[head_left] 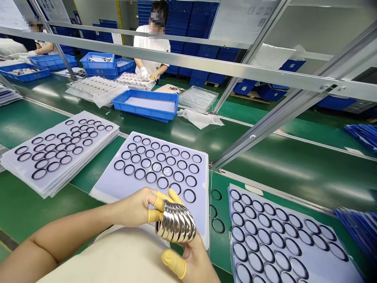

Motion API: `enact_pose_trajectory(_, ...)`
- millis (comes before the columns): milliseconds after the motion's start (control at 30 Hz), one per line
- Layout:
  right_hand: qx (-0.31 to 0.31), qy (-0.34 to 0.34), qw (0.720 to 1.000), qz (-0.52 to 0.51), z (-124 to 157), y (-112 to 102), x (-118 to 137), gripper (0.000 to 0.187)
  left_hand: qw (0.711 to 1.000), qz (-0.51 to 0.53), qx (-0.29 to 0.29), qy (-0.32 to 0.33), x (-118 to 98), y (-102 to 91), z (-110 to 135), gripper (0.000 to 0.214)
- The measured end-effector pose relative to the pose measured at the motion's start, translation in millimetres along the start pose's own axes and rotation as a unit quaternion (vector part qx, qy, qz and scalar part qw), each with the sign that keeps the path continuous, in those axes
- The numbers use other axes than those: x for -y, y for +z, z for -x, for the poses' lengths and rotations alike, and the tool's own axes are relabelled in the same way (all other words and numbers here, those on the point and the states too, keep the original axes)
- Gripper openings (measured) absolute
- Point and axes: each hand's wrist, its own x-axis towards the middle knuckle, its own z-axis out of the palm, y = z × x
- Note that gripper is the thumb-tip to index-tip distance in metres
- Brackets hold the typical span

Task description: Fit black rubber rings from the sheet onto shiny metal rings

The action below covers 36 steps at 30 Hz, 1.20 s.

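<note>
A row of shiny metal rings (176, 223) is threaded over the fingers of my right hand (196, 257). That hand's thumb, in a yellow finger cot, stands apart below the rings. My left hand (134, 208) comes in from the left, with yellow cots on its fingertips. Its bent fingers press together at the left end of the row, on the end ring as far as I can see; the exact contact is partly hidden. Beyond my hands lies a white sheet (103, 186) with dark-edged rings (162, 182) laid out in rows.
On the left is a stack of sheets (17, 163) bearing rings; another ring-covered sheet (326, 261) lies right. Loose rings (218, 225) sit between sheets on the green table. A metal frame post (259, 135) slants upward. Beyond are a blue tray (144, 114) and a co-worker (151, 49).
</note>
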Motion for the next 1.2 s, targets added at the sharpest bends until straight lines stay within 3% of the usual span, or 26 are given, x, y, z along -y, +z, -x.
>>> enact_pose_trajectory(67, -0.012, -0.022, 0.999, 0.033, -3, -2, 3, 0.037, 1.0, -0.029, 0.0, 0.007, -4, -1.6, 1, 0.021)
enact_pose_trajectory(233, -0.023, -0.048, 0.997, 0.047, -9, -7, 13, 0.024, 0.992, -0.118, 0.027, 0.016, -11, -1.9, 3, 0.027)
enact_pose_trajectory(400, 0.116, -0.005, 0.992, -0.058, -14, -8, 20, 0.028, 0.979, -0.192, 0.032, 0.059, -16, 0.8, 2, 0.03)
enact_pose_trajectory(500, 0.149, 0.009, 0.981, -0.122, -16, -5, 14, 0.033, 0.966, -0.238, 0.04, 0.096, -12, 3.4, 0, 0.027)
enact_pose_trajectory(633, 0.119, 0.023, 0.978, -0.169, -13, 0, -1, 0.031, 0.939, -0.308, 0.052, 0.141, -3, -1.3, -1, 0.022)
enact_pose_trajectory(733, 0.105, 0.046, 0.978, -0.173, -9, 0, -4, 0.024, 0.92, -0.36, 0.13, 0.082, -5, -16.4, -2, 0.018)
enact_pose_trajectory(833, 0.089, 0.044, 0.994, -0.035, -10, -2, 2, 0.023, 0.926, -0.245, 0.287, -0.032, -12, -33.4, -3, 0.018)
enact_pose_trajectory(900, 0.052, 0.038, 0.995, 0.08, -12, -3, 8, 0.022, 0.922, -0.128, 0.353, -0.093, -13, -39.1, -5, 0.019)
enact_pose_trajectory(967, 0.016, 0.047, 0.986, 0.157, -15, -4, 11, 0.028, 0.921, -0.048, 0.368, -0.121, -10, -38.6, -6, 0.026)
enact_pose_trajectory(1067, 0.011, 0.044, 0.978, 0.206, -15, -7, 9, 0.057, 0.928, 0.036, 0.352, -0.121, 2, -30.9, -6, 0.045)
enact_pose_trajectory(1200, 0.037, -0.052, 0.971, 0.232, -12, -12, 4, 0.072, 0.928, 0.036, 0.355, -0.107, 15, -22.5, -4, 0.055)
